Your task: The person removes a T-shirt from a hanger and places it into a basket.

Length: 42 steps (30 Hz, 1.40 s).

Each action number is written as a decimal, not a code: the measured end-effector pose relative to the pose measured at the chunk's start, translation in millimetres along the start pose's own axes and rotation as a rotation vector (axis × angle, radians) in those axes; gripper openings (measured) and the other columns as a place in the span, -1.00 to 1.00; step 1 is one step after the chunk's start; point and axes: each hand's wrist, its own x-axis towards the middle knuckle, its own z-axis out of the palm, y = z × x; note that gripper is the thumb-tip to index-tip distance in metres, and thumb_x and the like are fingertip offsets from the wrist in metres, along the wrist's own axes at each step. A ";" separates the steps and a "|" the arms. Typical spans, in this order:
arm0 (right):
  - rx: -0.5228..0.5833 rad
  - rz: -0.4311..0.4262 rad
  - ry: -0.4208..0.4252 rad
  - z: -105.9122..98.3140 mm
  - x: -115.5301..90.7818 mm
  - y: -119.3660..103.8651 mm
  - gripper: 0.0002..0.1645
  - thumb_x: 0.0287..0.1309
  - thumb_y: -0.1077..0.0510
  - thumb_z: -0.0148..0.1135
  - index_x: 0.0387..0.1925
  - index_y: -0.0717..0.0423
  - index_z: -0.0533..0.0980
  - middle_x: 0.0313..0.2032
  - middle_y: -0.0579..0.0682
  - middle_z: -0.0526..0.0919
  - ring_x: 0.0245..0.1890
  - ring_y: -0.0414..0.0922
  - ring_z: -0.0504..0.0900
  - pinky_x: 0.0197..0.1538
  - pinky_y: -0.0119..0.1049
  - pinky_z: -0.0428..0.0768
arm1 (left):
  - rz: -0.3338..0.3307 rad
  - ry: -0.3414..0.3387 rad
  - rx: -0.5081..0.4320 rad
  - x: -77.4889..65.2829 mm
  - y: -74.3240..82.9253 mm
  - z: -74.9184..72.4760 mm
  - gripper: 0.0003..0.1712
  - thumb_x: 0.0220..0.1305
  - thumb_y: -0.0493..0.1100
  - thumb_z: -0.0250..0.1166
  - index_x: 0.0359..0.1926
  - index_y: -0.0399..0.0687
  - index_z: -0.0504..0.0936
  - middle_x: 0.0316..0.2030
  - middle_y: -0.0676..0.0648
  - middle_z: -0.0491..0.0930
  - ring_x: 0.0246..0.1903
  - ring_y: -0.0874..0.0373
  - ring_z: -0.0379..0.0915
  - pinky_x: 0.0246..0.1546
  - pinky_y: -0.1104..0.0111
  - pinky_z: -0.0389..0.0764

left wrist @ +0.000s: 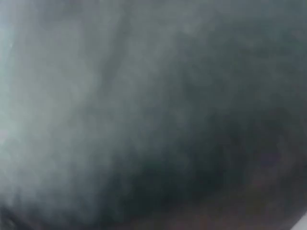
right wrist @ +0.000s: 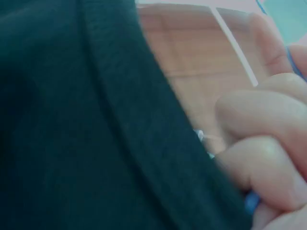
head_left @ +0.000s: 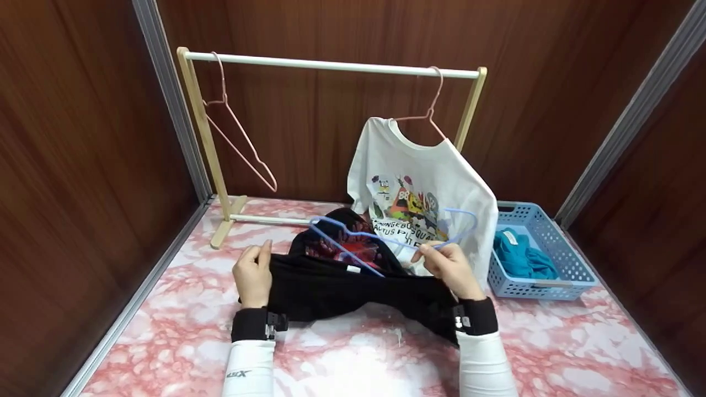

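A black garment (head_left: 331,286) with a white neck label and a dark red print is stretched between the hands, above the table. My left hand (head_left: 253,275) grips its left part in curled fingers. My right hand (head_left: 449,267) pinches a blue hanger (head_left: 364,236) near the garment's right end. One arm of the hanger slants down behind the garment's near edge at the neck opening, where its tip is hidden. In the right wrist view, blue shows between the curled fingers (right wrist: 268,167), with the black cloth (right wrist: 72,134) close beside them. Blurred dark cloth (left wrist: 153,115) fills the left wrist view.
A rack with a white rail (head_left: 331,65) stands behind. From it hang a bare pink hanger (head_left: 242,129) at left and a white printed shirt (head_left: 436,165) on another pink hanger at right. A blue basket (head_left: 573,264) holding teal cloth (head_left: 524,256) sits at right.
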 end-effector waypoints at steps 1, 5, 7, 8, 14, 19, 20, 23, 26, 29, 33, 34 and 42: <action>0.025 -0.004 0.002 -1.1 -0.2 -0.1 -0.65 0.32 0.41 -0.13 -0.44 0.67 0.45 -0.79 0.20 0.13 -0.79 -0.21 0.10 -0.72 -0.37 0.06 | -0.010 -0.012 -0.002 -0.5 0.3 0.5 -0.50 0.20 -0.19 0.30 -0.77 -0.19 0.28 -0.70 -0.04 0.28 -0.66 0.21 0.12 -0.56 0.45 0.15; -0.027 -0.031 -0.009 -2.3 1.5 5.4 -0.64 0.33 0.38 -0.11 -0.48 0.54 0.50 -0.81 0.04 0.16 -0.80 -0.17 0.10 -0.69 -0.30 0.08 | -0.045 -0.080 -0.002 -4.0 0.5 4.1 -0.47 0.22 -0.17 0.28 -0.77 -0.19 0.23 -0.73 0.00 0.18 -0.70 0.22 0.04 -0.59 0.45 0.08; -0.016 -0.028 0.013 -1.5 2.3 6.5 -0.64 0.34 0.36 -0.10 -0.49 0.53 0.49 -0.81 -0.01 0.17 -0.79 -0.19 0.09 -0.68 -0.29 0.06 | -0.074 -0.110 0.006 -6.2 -0.1 5.7 -0.44 0.23 -0.14 0.28 -0.77 -0.18 0.19 -0.73 0.04 0.08 -0.72 0.21 -0.03 -0.60 0.43 0.05; 0.007 -0.023 0.036 -1.2 2.4 6.9 -0.64 0.34 0.36 -0.10 -0.50 0.53 0.47 -0.80 -0.04 0.17 -0.79 -0.20 0.09 -0.68 -0.28 0.03 | -0.091 -0.125 0.015 -7.3 -0.8 6.2 -0.43 0.23 -0.11 0.28 -0.78 -0.16 0.18 -0.73 0.06 0.05 -0.73 0.22 -0.04 -0.60 0.43 0.05; 0.251 -0.044 0.261 -2.2 1.7 8.1 -0.67 0.36 0.41 -0.20 -0.44 0.69 0.29 -0.77 -0.02 0.13 -0.77 -0.18 0.02 -0.67 -0.25 -0.12 | -0.202 -0.254 0.087 -11.8 -2.4 8.2 -0.40 0.25 0.03 0.23 -0.78 -0.05 0.16 -0.75 0.08 0.00 -0.73 0.13 0.00 -0.59 0.35 0.09; 0.453 -0.160 0.489 -3.5 3.5 15.9 -0.68 0.38 0.34 -0.18 -0.49 0.45 0.34 -0.79 -0.13 0.12 -0.79 -0.23 -0.06 -0.72 -0.37 -0.18 | -0.253 -0.351 0.196 -14.9 -2.7 11.8 -0.39 0.25 0.10 0.22 -0.80 -0.03 0.19 -0.76 0.02 0.09 -0.64 0.02 0.17 -0.56 0.29 0.21; 0.487 -0.196 0.516 -3.3 4.1 16.4 -0.67 0.39 0.33 -0.20 -0.49 0.42 0.34 -0.79 -0.13 0.10 -0.80 -0.23 -0.08 -0.73 -0.39 -0.20 | -0.259 -0.371 0.214 -15.7 -2.7 12.3 -0.38 0.25 0.12 0.21 -0.80 -0.04 0.20 -0.76 0.00 0.12 -0.63 0.02 0.20 -0.56 0.28 0.23; 0.562 -0.295 0.585 -2.4 5.2 15.6 -0.67 0.39 0.34 -0.21 -0.50 0.40 0.34 -0.80 -0.10 0.07 -0.81 -0.21 -0.12 -0.75 -0.42 -0.21 | -0.262 -0.424 0.235 -17.3 -2.6 14.5 -0.40 0.25 0.12 0.21 -0.80 -0.03 0.24 -0.76 -0.02 0.20 -0.62 0.00 0.26 -0.56 0.27 0.25; 0.593 -0.341 0.673 -2.4 4.9 12.2 -0.68 0.38 0.33 -0.18 -0.50 0.36 0.36 -0.81 -0.10 0.06 -0.82 -0.22 -0.13 -0.76 -0.43 -0.20 | -0.253 -0.471 0.253 -18.5 -3.0 15.8 -0.41 0.27 0.11 0.19 -0.79 -0.01 0.24 -0.76 -0.01 0.19 -0.64 0.04 0.24 -0.58 0.30 0.22; 0.631 -0.373 0.757 -3.3 2.5 6.7 -0.69 0.38 0.30 -0.16 -0.50 0.32 0.36 -0.81 -0.11 0.03 -0.82 -0.23 -0.13 -0.77 -0.43 -0.21 | -0.252 -0.510 0.266 -19.3 -3.4 16.7 -0.42 0.29 0.10 0.17 -0.78 -0.01 0.22 -0.75 0.02 0.12 -0.67 0.08 0.18 -0.61 0.34 0.15; 0.756 -0.447 0.715 -4.6 -1.7 -0.8 -0.65 0.43 0.26 -0.31 -0.51 0.29 0.23 -0.76 -0.07 -0.08 -0.81 -0.22 -0.15 -0.74 -0.42 -0.23 | -0.251 -0.547 0.305 -20.4 -2.0 17.6 -0.44 0.29 0.09 0.17 -0.76 -0.02 0.23 -0.74 0.01 0.15 -0.66 0.08 0.20 -0.62 0.33 0.17; 0.792 -0.461 0.677 -4.4 -2.5 -2.4 -0.63 0.44 0.25 -0.37 -0.54 0.26 0.17 -0.74 -0.06 -0.10 -0.80 -0.22 -0.15 -0.74 -0.42 -0.23 | -0.247 -0.550 0.313 -20.6 -0.7 18.0 -0.46 0.29 0.07 0.18 -0.75 -0.02 0.26 -0.73 -0.01 0.19 -0.64 0.07 0.24 -0.60 0.31 0.21; 0.877 -0.494 0.433 13.5 -0.6 -7.6 -0.57 0.46 0.23 -0.55 -0.63 0.11 -0.11 -0.71 -0.04 -0.10 -0.76 -0.17 -0.14 -0.68 -0.40 -0.20 | -0.092 -0.457 0.216 -23.4 27.4 30.1 -0.77 0.24 -0.04 0.25 -0.46 -0.06 0.54 -0.46 -0.09 0.55 -0.35 -0.06 0.48 -0.25 0.10 0.45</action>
